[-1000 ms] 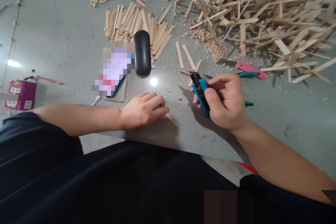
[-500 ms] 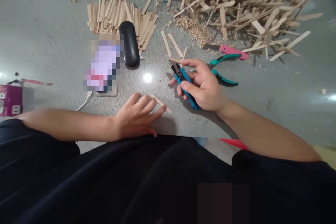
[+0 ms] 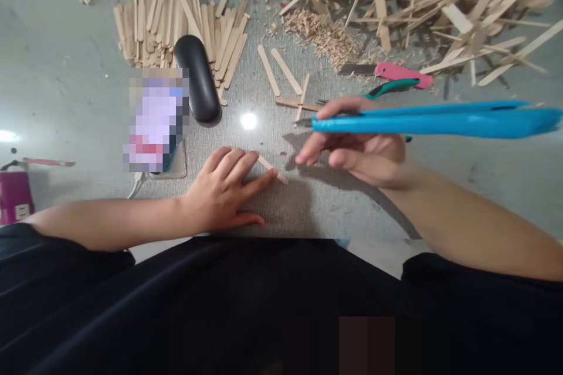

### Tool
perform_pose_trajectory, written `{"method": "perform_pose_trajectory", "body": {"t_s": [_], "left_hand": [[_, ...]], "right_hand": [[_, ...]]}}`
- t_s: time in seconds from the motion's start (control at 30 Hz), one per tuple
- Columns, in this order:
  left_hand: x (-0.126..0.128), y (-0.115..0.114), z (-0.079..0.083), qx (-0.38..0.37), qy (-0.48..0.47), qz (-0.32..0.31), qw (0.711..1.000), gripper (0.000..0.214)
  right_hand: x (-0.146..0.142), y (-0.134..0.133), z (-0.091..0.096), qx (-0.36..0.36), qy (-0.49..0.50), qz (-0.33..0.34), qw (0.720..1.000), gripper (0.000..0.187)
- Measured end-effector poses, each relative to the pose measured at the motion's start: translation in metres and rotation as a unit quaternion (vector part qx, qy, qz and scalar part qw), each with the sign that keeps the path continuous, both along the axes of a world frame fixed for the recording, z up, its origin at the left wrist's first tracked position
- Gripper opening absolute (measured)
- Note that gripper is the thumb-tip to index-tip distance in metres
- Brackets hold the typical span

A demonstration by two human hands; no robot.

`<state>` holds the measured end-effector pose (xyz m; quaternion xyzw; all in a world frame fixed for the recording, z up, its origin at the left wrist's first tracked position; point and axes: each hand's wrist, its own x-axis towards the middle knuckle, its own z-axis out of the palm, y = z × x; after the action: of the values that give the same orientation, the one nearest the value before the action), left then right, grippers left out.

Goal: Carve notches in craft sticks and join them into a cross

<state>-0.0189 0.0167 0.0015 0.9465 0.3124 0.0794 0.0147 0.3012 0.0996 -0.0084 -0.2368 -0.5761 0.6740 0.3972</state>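
My left hand (image 3: 226, 187) lies on the table with its fingers spread. Its index fingertip rests on a wooden craft stick (image 3: 280, 176). Raised over the table, my right hand (image 3: 365, 152) has blue-handled pliers (image 3: 417, 120) across its fingers. Their handles point right, looming large and blurred towards the camera, and the dark tip points left. The thumb is off the handles, below them. Just beyond this hand, a craft stick (image 3: 292, 104) lies crossed with another. Green-handled pliers (image 3: 391, 88) are partly hidden behind the blue pair.
A big heap of craft sticks (image 3: 461, 12) fills the back right, beside wood shavings (image 3: 321, 38) and a pink-handled blade (image 3: 402, 73). Stacked sticks (image 3: 162, 23), a black case (image 3: 197, 79) and a blurred-out phone (image 3: 156, 117) with a cable stand left. A purple box (image 3: 15, 196) sits far left.
The blue-handled pliers have swung round in my right hand, so the handles now point right and up towards the camera. My left hand's fingers have flattened out. The view has shifted slightly.
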Motion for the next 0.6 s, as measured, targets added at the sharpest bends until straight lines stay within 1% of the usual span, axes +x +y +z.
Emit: {"method": "perform_pose_trajectory", "body": {"t_s": [0.03, 0.1, 0.13, 0.2, 0.27, 0.33, 0.43, 0.6], "left_hand": [[-0.0008, 0.001, -0.0002, -0.007, -0.004, -0.001, 1.0, 0.102], [-0.002, 0.0028, 0.0, -0.024, -0.007, -0.002, 1.0, 0.096], [-0.0024, 0.0035, 0.0004, -0.033, -0.009, -0.003, 0.999, 0.091], [-0.0028, 0.0044, 0.0012, -0.047, -0.018, -0.004, 0.999, 0.081], [-0.0028, 0.0044, 0.0017, -0.057, -0.026, -0.001, 0.998, 0.075], [-0.0027, 0.0035, 0.0015, -0.064, -0.031, 0.003, 0.997, 0.072], [-0.0029, 0.0023, -0.0005, -0.075, -0.04, -0.013, 0.996, 0.065], [-0.0039, 0.0068, -0.0033, -0.121, -0.071, -0.063, 0.988, 0.048]], "right_hand": [[0.0002, -0.0025, -0.002, 0.061, -0.028, -0.019, 0.998, 0.04], [0.001, -0.0064, -0.0042, 0.161, -0.076, -0.051, 0.983, 0.037], [0.0018, -0.0076, -0.0044, 0.204, -0.096, -0.051, 0.973, 0.037], [0.0038, -0.0093, -0.0036, 0.26, -0.128, -0.02, 0.957, 0.042], [0.0054, -0.0104, -0.0024, 0.281, -0.164, 0.001, 0.946, 0.05], [0.0057, -0.0106, -0.002, 0.277, -0.186, 0.001, 0.943, 0.049], [0.0044, -0.0079, -0.0023, 0.296, -0.194, -0.003, 0.935, 0.04], [0.0012, -0.0053, 0.0009, 0.34, -0.187, 0.042, 0.921, 0.023]]}}
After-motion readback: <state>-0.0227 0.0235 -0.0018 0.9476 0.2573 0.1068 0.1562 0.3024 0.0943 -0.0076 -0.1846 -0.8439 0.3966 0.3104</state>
